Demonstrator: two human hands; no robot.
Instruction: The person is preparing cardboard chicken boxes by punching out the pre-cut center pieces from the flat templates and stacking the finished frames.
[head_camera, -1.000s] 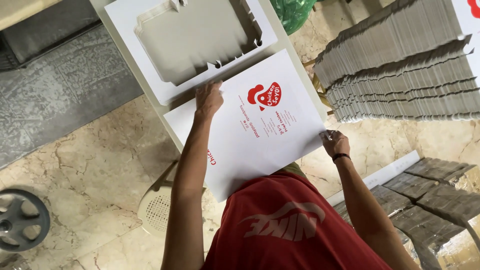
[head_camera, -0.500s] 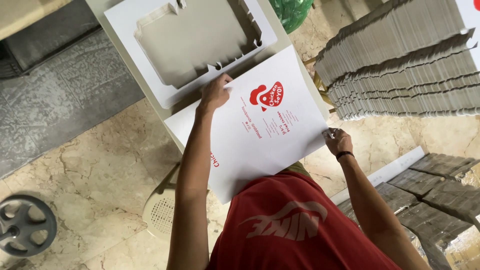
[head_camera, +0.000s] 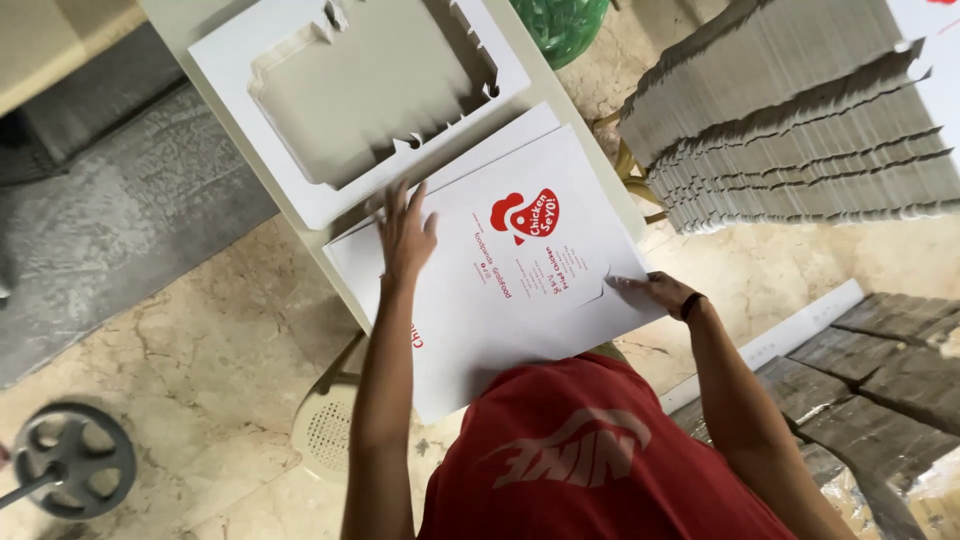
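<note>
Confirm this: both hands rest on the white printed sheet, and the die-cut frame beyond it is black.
Wrong on colour. The head view shows the die-cut frame is white, not black. The left hand and right hand do rest on the white printed sheet.

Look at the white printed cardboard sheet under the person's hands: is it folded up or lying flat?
Flat. The printed cardboard sheet lies spread on the table, left hand pressing its top face, right hand at its edge; no panel stands up.

Premises are operating as a packaging workshop. Tall stacks of flat die-cut cardboard blanks (head_camera: 800, 120) are crowding the counter (head_camera: 590, 170), and bundled blanks (head_camera: 890, 370) are lying on the marble floor (head_camera: 180, 340).
</note>
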